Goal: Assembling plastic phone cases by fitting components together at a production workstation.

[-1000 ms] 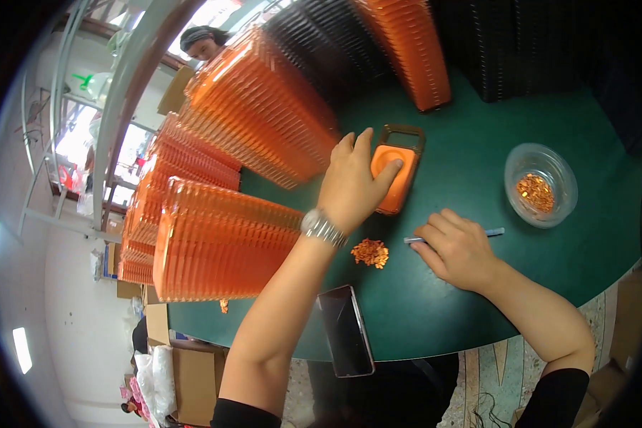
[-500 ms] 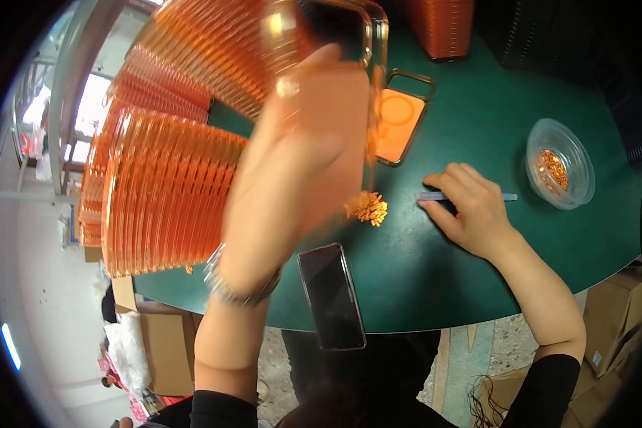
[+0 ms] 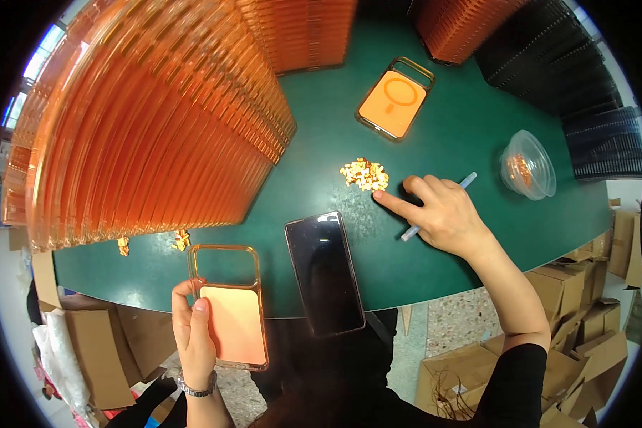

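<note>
My left hand (image 3: 195,332) grips an orange phone case (image 3: 234,324) with a gold rim by its left side, at the table's near edge. The thumb lies on the case's orange panel. My right hand (image 3: 442,214) holds a slim pale-blue pen-like tool (image 3: 468,180) under its palm. Its index finger stretches out to the edge of a pile of small shiny gold pieces (image 3: 364,174). Between the hands lies a dark phone (image 3: 324,274), its lower end past the table edge. Beyond the pile rests another orange phone case (image 3: 394,101) with a ring mark.
Tall stacks of orange cases (image 3: 157,135) fill the left, with another orange stack (image 3: 464,28) at the back. Black stacks (image 3: 549,60) stand far right. A clear plastic bowl (image 3: 528,165) of gold pieces sits on the green table (image 3: 471,278). Cardboard boxes (image 3: 571,285) lie below.
My left hand has come down from the orange stacks to the near edge with a case. My right index finger has reached to the gold pile. The whole view has shifted.
</note>
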`<state>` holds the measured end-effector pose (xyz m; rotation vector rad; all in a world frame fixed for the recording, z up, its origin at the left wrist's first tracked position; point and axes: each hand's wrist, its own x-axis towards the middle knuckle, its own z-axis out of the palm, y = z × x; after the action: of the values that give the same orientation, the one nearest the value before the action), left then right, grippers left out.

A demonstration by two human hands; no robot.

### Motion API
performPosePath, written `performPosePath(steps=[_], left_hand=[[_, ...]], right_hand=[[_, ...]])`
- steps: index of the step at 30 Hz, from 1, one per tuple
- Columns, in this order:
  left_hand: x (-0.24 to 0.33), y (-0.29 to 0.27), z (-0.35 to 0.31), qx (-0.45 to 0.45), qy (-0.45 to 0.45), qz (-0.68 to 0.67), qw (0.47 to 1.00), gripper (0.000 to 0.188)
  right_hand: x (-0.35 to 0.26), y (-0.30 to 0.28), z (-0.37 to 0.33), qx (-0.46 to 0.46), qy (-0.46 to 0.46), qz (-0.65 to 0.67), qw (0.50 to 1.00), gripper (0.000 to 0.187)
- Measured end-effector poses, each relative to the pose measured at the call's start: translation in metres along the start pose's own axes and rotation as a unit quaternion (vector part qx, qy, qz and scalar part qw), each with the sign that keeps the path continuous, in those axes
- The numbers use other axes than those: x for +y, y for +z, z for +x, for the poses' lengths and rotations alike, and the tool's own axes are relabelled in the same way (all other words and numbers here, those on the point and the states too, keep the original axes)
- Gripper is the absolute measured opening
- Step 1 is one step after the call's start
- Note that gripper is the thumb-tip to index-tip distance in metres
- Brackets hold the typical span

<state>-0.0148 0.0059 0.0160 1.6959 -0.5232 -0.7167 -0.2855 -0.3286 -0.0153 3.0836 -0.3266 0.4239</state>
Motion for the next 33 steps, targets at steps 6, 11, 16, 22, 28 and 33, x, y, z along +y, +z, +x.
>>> performPosePath(steps=[6, 11, 16, 22, 28, 33], left_hand=[[0.007, -0.009, 0.010, -0.109, 0.018, 0.103, 0.989, 0.022], [0.007, -0.004, 0.025, -0.118, 0.175, 0.217, 0.953, 0.018], [0.010, 0.009, 0.032, -0.143, 0.196, 0.313, 0.918, 0.019], [0.003, 0.014, 0.041, -0.128, 0.232, 0.333, 0.905, 0.018], [0.002, 0.006, 0.047, -0.158, 0.209, 0.335, 0.905, 0.016], [0.003, 0.004, 0.057, -0.205, 0.119, 0.287, 0.928, 0.011]], right_hand=[[-0.018, -0.009, 0.007, -0.052, -0.004, -0.014, 0.999, 0.066], [-0.033, -0.024, 0.001, -0.055, 0.014, 0.042, 0.997, 0.047], [-0.068, -0.023, 0.017, 0.011, 0.341, 0.257, 0.904, 0.011], [-0.086, -0.011, 0.034, 0.008, 0.376, 0.215, 0.901, 0.012], [-0.085, -0.011, 0.040, -0.013, 0.370, 0.186, 0.910, 0.011], [-0.100, -0.022, 0.059, 0.014, 0.290, 0.212, 0.933, 0.008]])
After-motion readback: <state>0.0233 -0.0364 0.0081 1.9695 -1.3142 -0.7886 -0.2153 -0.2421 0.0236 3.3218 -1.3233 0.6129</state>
